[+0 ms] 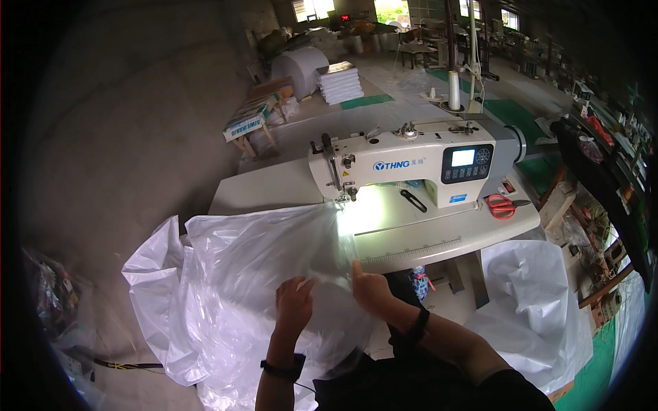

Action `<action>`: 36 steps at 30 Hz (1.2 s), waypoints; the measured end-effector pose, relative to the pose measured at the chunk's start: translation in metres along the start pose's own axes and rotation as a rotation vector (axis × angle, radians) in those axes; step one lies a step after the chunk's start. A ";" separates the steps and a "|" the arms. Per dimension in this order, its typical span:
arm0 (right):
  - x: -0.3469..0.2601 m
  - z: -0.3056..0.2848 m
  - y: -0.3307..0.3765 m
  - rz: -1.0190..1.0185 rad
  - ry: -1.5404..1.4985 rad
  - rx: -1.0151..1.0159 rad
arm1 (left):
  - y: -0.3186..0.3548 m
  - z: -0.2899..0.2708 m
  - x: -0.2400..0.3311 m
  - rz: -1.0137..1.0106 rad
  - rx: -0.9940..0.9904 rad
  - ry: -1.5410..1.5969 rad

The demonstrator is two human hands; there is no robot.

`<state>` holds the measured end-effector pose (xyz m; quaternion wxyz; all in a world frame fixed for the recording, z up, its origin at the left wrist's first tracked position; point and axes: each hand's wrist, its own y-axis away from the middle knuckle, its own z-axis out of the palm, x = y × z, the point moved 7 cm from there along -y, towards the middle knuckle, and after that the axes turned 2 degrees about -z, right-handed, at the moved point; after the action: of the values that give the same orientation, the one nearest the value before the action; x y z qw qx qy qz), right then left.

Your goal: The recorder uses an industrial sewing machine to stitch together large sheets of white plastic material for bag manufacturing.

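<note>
One pale sewing table [504, 227] was the largest thing near the hands. One glossy white sheet [240, 253] lay crumpled over its left front part and spilled down toward the person, its upper right corner reaching the lit needle area. A second white sheet [531, 301] hung in folds at the table's right front. One white sewing machine [397, 154] stood on the table, with one lit screen [462, 158]. Beyond the table were one big pale roll [299, 68] and one stack of flat white bundles [340, 83], too small to count surely.

Two bare hands were over the first sheet, each arm with one dark band at the wrist. The left hand [295, 303] lay on the sheet, fingers loosely bent and a little spread; whether they gripped any of it, I could not tell. The right hand [372, 291] was at the sheet's right edge, index finger stretched toward the needle side, the others curled under; whether thumb and fingers pinched the edge could not be seen.

One tall thread cone [454, 91] stood behind the machine. One pair of red-handled scissors [504, 207] lay just right of the machine's base, and one small black tool [413, 201] lay beneath its arm.
</note>
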<state>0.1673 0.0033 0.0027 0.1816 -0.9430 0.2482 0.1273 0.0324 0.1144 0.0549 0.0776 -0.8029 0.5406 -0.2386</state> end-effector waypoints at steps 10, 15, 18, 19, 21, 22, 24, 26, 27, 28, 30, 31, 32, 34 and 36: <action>0.009 0.002 -0.079 0.031 0.142 -0.193 | 0.031 -0.022 -0.041 -0.191 0.152 -0.160; 0.021 0.007 -0.112 0.084 0.079 -0.214 | 0.011 -0.009 -0.079 -0.236 0.143 -0.172; 0.034 0.012 -0.131 0.137 0.015 -0.220 | -0.009 0.008 -0.108 -0.281 0.067 -0.261; 0.039 0.012 -0.134 0.177 0.025 -0.207 | -0.018 0.012 -0.114 -0.248 0.089 -0.373; 0.043 0.008 -0.131 0.247 -0.049 -0.132 | -0.035 0.019 -0.130 -0.213 0.107 -0.481; 0.046 0.005 -0.123 0.334 -0.092 -0.078 | -0.044 0.021 -0.141 -0.230 0.125 -0.449; 0.039 0.008 -0.097 0.370 -0.329 -0.102 | -0.056 0.022 -0.156 -0.260 0.127 -0.406; 0.027 0.022 -0.051 0.485 -0.679 -0.202 | -0.060 0.023 -0.164 -0.302 0.020 -0.345; 0.017 0.028 -0.026 0.488 -0.683 -0.232 | -0.057 0.015 -0.156 -0.248 0.050 -0.302; 0.008 0.039 0.002 0.523 -0.772 -0.280 | -0.049 0.005 -0.146 -0.231 0.139 -0.052; 0.000 0.059 0.043 0.564 -0.872 -0.353 | -0.017 0.002 -0.124 -0.327 0.116 0.335; -0.004 0.074 0.061 0.603 -0.983 -0.491 | 0.008 0.008 -0.108 -0.418 0.051 0.478; -0.008 0.088 0.078 0.669 -1.084 -0.633 | 0.034 0.020 -0.084 -0.419 -0.058 0.572; -0.012 0.099 0.090 0.628 -1.146 -0.695 | 0.082 0.035 -0.035 -0.218 -0.082 0.195; -0.012 0.104 0.093 0.641 -1.180 -0.730 | 0.126 0.043 -0.017 -0.019 -0.001 -0.288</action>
<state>0.0937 -0.0243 -0.1128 -0.0848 -0.6008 0.3136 0.7304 -0.0568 0.0732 -0.0362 0.1517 -0.8339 0.5166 -0.1214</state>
